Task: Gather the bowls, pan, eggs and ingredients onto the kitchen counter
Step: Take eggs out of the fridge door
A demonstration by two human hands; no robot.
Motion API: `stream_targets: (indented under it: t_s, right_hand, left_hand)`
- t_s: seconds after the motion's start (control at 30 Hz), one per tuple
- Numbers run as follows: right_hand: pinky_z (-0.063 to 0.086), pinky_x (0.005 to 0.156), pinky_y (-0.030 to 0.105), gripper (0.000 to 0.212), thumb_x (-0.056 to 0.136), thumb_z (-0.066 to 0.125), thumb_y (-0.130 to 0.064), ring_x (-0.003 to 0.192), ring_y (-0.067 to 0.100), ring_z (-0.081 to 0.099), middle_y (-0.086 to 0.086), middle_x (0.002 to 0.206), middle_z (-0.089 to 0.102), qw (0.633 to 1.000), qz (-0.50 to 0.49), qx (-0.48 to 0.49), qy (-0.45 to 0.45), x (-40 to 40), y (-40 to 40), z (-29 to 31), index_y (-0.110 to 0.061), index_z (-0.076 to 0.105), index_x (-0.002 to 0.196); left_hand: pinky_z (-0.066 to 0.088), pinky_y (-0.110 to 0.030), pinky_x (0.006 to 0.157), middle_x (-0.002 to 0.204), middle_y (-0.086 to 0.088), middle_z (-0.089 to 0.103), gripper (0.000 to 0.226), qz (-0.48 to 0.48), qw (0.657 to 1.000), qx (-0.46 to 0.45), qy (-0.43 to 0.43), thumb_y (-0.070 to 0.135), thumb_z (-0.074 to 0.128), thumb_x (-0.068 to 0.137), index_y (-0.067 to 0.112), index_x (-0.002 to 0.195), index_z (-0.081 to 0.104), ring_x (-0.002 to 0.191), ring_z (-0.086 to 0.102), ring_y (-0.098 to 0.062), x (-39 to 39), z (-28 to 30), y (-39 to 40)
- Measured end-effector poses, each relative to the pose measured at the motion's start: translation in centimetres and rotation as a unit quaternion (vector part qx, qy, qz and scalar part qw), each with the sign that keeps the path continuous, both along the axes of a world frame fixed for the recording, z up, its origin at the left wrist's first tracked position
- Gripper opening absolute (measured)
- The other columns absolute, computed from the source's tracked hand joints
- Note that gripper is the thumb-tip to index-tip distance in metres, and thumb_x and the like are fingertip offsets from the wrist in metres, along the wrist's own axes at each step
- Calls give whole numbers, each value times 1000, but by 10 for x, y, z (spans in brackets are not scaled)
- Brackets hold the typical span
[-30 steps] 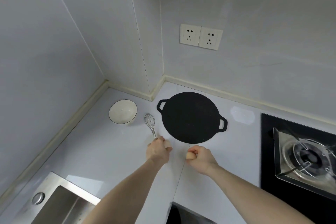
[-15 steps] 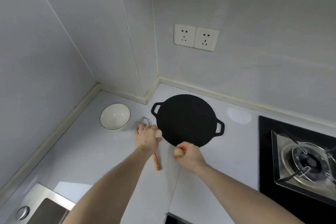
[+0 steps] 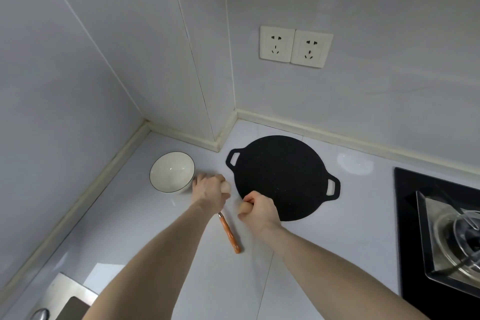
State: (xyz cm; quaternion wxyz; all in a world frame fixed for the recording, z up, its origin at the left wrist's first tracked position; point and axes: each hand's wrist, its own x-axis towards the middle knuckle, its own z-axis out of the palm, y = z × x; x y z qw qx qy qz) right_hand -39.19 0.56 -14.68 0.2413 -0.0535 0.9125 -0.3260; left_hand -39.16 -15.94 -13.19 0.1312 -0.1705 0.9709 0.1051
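Glossy, smooth white stone-like counter, catching soft reflections. Matt black, faintly speckled pan. Glazed white ceramic bowl, shiny inside, thin dark rim line. Orange wood-look whisk handle with a small metal ferrule. Brushed steel sink edge. Glossy black glass hob, shiny metal burner tray. Smooth pale eggshell, matt.

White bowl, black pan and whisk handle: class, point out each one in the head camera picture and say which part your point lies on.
white bowl [image 3: 170, 171], head view, on its pale inner wall.
black pan [image 3: 280, 176], head view, on the middle of its flat cooking face.
whisk handle [image 3: 230, 234], head view, on the orange grip lying on the counter.
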Motion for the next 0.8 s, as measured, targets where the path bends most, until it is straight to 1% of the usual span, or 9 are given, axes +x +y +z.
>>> stream_targets:
  t_s: [0.07, 0.17, 0.3, 0.47, 0.53, 0.57, 0.67, 0.73, 0.8]
  right_hand:
    - [59, 77, 29, 27, 85, 74, -22, 96, 12, 65, -7, 103, 67, 1000, 7, 1, 15, -4, -10, -2, -25, 63, 110]
    - [58, 81, 30, 27, 87, 71, -19, 103, 14, 64, -5, 109, 67, 999, 16, 14, 37, -9, -23, -6, -23, 65, 113]
    - [56, 84, 27, 35, 89, 71, -17, 111, 15, 61, -2, 119, 64, 998, 15, 20, 63, -14, -40, -9, -21, 64, 123]
    - [55, 85, 28, 40, 90, 71, -17, 111, 17, 60, -1, 122, 60, 996, 2, 7, 89, -22, -50, -5, -19, 62, 129]
    - [54, 83, 27, 39, 90, 72, -17, 109, 16, 60, -1, 122, 60, 996, -10, 1, 92, -24, -51, -4, -19, 63, 129]
    - [53, 83, 26, 37, 91, 72, -17, 108, 17, 61, -1, 121, 60, 996, -14, 0, 91, -25, -51, -3, -19, 63, 127]
    - [53, 85, 28, 31, 92, 68, -15, 106, 18, 61, 0, 119, 61, 996, -10, -1, 88, -24, -49, -3, -18, 65, 123]
    - [54, 88, 31, 32, 93, 67, -16, 106, 20, 62, 1, 118, 60, 996, -4, 4, 86, -22, -47, -4, -19, 64, 124]
    - [55, 91, 35, 35, 93, 67, -17, 107, 21, 62, 0, 119, 59, 997, -1, 8, 82, -18, -44, -5, -20, 62, 128]
  left_hand:
    - [35, -37, 105, 116, 0, 66, 33, 1, 1000, 2, -2, 40, 67, 89, 30, 121, 62, 125, 42, -27, 1, 0, -5]
    - [39, -35, 103, 120, 1, 65, 34, -1, 1000, -5, 1, 40, 65, 90, 28, 122, 61, 124, 46, -26, 2, -4, -10]
    - [39, -35, 102, 124, 0, 63, 31, -6, 1000, -9, 15, 37, 59, 94, 23, 122, 58, 128, 44, -24, 7, -10, -17]
    - [39, -35, 101, 124, -1, 64, 30, 24, 999, -24, 24, 38, 53, 99, 21, 124, 55, 129, 47, -24, 13, -6, -16]
    - [39, -35, 102, 121, -4, 66, 26, 40, 999, -22, 16, 32, 50, 99, 19, 121, 54, 128, 47, -24, 15, -2, -14]
    - [39, -35, 102, 120, -5, 66, 24, 48, 999, -20, 14, 25, 48, 98, 17, 120, 53, 128, 47, -25, 16, 0, -13]
    - [41, -35, 96, 113, -11, 66, 25, 69, 997, 14, 9, 9, 43, 87, 13, 112, 48, 121, 51, -31, 19, 10, -10]
    - [43, -35, 92, 113, -12, 62, 28, 71, 997, 33, 3, 4, 49, 84, 11, 111, 44, 117, 52, -31, 23, 14, -10]
    - [44, -34, 92, 116, -10, 59, 37, 73, 997, 39, -4, 2, 58, 81, 11, 113, 42, 118, 50, -30, 29, 17, -10]
